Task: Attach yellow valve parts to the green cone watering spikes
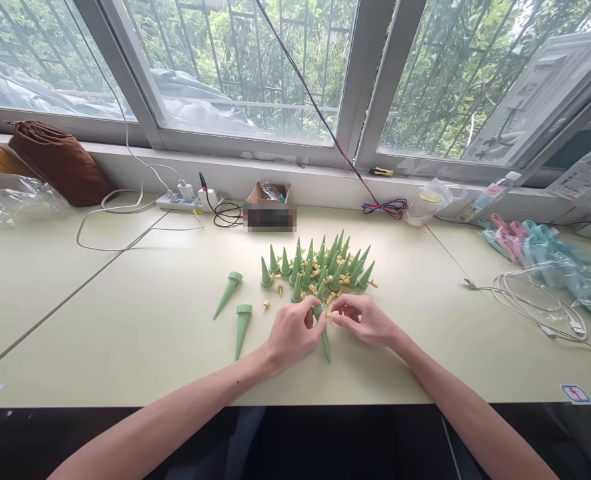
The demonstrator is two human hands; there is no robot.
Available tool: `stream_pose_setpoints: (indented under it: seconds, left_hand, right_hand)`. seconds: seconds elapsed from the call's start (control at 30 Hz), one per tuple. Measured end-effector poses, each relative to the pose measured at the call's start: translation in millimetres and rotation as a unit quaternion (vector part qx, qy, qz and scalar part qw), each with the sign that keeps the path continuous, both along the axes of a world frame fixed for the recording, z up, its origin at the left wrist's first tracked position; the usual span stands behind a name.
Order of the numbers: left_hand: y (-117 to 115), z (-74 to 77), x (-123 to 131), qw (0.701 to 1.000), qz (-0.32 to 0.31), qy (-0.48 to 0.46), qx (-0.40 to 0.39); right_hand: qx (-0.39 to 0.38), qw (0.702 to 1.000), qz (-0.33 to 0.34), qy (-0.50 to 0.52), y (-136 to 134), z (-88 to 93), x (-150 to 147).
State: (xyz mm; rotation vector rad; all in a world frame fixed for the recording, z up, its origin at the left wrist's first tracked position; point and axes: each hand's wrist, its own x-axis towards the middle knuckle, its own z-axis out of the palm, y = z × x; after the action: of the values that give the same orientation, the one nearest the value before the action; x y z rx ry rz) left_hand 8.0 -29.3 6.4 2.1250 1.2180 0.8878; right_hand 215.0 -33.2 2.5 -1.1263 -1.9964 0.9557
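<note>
My left hand (298, 328) is closed around the wide capped end of a green plastic spike (326, 347), whose tip points down toward me. Close beside it, my right hand (365, 321) pinches a small yellow valve (332, 316) at the spike's head. Whether the valve sits in the spike or only touches it, I cannot tell. Just beyond my hands stands a cluster of green spikes (296, 288), points up, with yellow valves among them. Two loose green spikes (243, 330) lie left of my left hand. Two small yellow valves (266, 305) rest between them and the cluster.
Along the window side are a power strip (175, 202) with cables, a small cardboard box (270, 193), coiled wire (385, 208) and a plastic bottle (490, 197). White cables (535, 300) and bagged pink and teal items (540, 247) lie at right. A brown bundle (58, 163) sits at far left.
</note>
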Motion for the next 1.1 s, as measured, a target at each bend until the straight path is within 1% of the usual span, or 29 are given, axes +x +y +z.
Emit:
stream_pose_setpoints:
  seconds: [0.13,0.37,0.6,0.73,0.93,1.1]
  left_hand:
    - [0.2,-0.5,0.0,1.0,-0.003,-0.004,-0.003]
    - [-0.6,-1.8,-0.3,1.0,-0.015,-0.014,-0.005]
    - [-0.6,-1.1,-0.3,1.0,-0.004,-0.011,0.002]
    - [-0.7,-0.3,-0.1,1.0,-0.006,-0.012,0.005]
    - [-0.2,-3.8,-0.4,1.0,-0.012,-0.02,0.008]
    - [0.3,-4.6,-0.3,1.0,-0.009,-0.022,0.011]
  right_hand:
    - [0.008,1.0,0.002,0.008,-0.5,1.2,0.0]
    - [0.013,1.0,0.006,-0.001,1.4,-3.8,-1.7]
    - [-0.004,1.0,-0.001,0.012,0.2,-1.3,-0.1]
    - [0.004,1.0,0.002,0.013,-0.9,0.3,-0.3]
    - [0.002,1.0,0.014,0.008,0.3,-2.4,-1.8]
    - [0.001,1.0,0.009,-0.002,-0.1,-2.3,-1.9]
